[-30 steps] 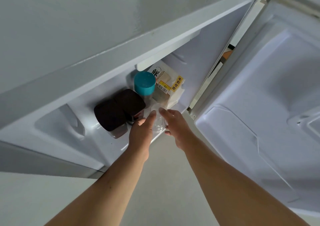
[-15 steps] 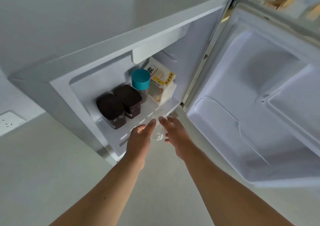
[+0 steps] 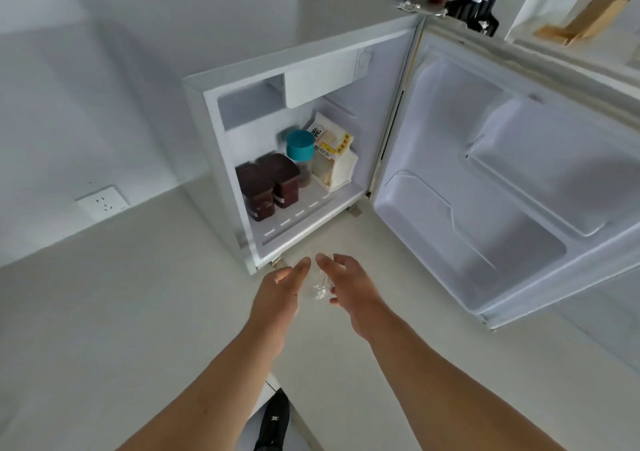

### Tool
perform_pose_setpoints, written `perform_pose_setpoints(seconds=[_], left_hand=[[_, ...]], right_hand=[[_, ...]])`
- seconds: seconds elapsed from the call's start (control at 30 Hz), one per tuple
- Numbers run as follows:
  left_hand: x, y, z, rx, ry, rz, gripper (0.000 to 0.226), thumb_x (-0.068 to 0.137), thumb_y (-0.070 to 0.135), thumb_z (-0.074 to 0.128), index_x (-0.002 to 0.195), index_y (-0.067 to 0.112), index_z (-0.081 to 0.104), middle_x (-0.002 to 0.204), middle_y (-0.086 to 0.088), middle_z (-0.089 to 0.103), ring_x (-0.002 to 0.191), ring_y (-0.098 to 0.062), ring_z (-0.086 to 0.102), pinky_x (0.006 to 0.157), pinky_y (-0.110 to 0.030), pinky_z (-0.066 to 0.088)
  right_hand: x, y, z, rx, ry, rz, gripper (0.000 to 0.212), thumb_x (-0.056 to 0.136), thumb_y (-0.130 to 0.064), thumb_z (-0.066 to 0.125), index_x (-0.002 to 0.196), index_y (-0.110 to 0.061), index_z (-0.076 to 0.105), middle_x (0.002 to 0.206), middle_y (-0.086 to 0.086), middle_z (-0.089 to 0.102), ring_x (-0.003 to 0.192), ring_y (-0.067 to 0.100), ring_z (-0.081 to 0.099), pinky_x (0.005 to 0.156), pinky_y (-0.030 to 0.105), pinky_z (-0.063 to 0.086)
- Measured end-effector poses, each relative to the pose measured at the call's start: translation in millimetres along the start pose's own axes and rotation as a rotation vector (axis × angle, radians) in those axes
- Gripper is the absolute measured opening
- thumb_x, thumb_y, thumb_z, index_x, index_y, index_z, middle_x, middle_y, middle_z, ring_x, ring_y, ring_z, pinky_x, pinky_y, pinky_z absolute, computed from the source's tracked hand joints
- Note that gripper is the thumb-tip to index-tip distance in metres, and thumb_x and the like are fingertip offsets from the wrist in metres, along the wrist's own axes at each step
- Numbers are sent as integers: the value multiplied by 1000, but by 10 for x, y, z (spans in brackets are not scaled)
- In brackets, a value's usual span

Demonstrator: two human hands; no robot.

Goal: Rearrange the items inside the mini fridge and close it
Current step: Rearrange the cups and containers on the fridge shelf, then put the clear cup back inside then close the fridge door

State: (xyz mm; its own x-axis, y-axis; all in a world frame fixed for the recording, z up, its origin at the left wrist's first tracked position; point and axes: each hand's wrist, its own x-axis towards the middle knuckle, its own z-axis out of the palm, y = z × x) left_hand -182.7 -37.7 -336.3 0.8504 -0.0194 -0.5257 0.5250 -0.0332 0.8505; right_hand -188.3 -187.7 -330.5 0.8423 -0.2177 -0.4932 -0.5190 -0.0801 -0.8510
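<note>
The small white box-shaped mini fridge [image 3: 221, 111] stands on a pale counter with its wide white moulded door [image 3: 502, 187] swung fully open to the right, the door's inner shelves bare. Inside, on the white ribbed floor of the cabinet, two dark brown square plastic containers [image 3: 268, 186] sit side by side at the left, touching each other. Behind them to the right stands a jar with a round teal lid [image 3: 300, 144], and just beside it a cream-coloured paper bag with a yellow label and black print [image 3: 334, 160] leans against the right wall. A white wall socket [image 3: 102, 202] sits low on the wall to the left of the fridge.

In front of the fridge's lower edge, outside the cabinet, a small clear glass cup [image 3: 317, 286] is cupped between both hands: the left hand [image 3: 280, 286] presses its left side with fingers extended, and the right hand [image 3: 349, 286] wraps its right side, fingers loosely curled around it. The cup is transparent and its outline is faint.
</note>
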Motion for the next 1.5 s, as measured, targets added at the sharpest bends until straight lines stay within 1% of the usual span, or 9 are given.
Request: perform_pose_setpoints(seconds=[0.3,0.4,0.6,0.8,0.97,1.07,1.2,1.27,1.5], left_hand=[[-240,-151,-781,-10,64,-1,52,62,80,68,95,41,79,93,11,78,102,-18,72,93,-41,58],[-125,-145,-1101,-27,106,-25,56,59,80,70,97,39,75,104,9,74,104,-16,70,95,-43,58],[283,-147,-1699,-26,97,-44,24,62,76,70,68,52,72,86,7,56,86,-19,60,86,-38,54],[750,-163,-2007,-36,98,-63,28,62,78,69,79,57,73,93,7,66,87,-17,66,87,-38,54],[1068,-200,-2093,-30,120,-115,64,61,77,71,109,36,68,114,6,70,104,-17,70,102,-47,55],[1197,-216,-2099,-12,119,-117,61,62,76,71,108,36,67,115,8,69,106,-15,69,102,-46,55],[1305,-270,-2073,-14,91,-145,64,63,75,71,113,35,65,119,8,69,110,-13,67,104,-44,53],[1342,-309,-2064,-5,83,-158,68,64,74,72,117,33,65,120,6,69,111,-14,67,104,-44,53],[1356,-344,-2052,36,57,-179,66,68,71,72,120,30,67,120,4,70,111,-12,67,101,-39,53]], right_hand=[[-272,53,734,23,-100,25,88,58,-78,69,131,-30,58,121,0,69,107,19,66,103,47,53],[-194,10,1093,25,-114,39,92,57,-78,70,133,-28,56,119,-3,66,107,17,65,104,46,52],[110,-29,1773,61,-136,97,80,78,-63,79,141,-24,47,127,-1,60,106,10,60,106,46,50],[405,-57,2213,78,-53,120,81,75,-66,78,137,-23,47,124,-3,62,111,17,63,105,45,51],[582,8,2407,101,34,130,71,71,-69,78,116,-19,54,108,-8,57,94,15,58,87,34,50],[647,61,2463,111,82,143,68,77,-65,78,116,-13,58,103,-4,54,88,17,54,76,28,45],[689,149,2520,114,152,167,64,79,-61,79,120,-17,57,119,0,63,107,19,62,90,32,49],[701,186,2533,136,163,197,64,80,-60,80,122,-18,55,121,0,63,108,17,62,88,31,47],[746,286,2526,126,138,214,67,78,-64,77,113,-10,56,101,-3,57,85,15,57,72,26,44]])
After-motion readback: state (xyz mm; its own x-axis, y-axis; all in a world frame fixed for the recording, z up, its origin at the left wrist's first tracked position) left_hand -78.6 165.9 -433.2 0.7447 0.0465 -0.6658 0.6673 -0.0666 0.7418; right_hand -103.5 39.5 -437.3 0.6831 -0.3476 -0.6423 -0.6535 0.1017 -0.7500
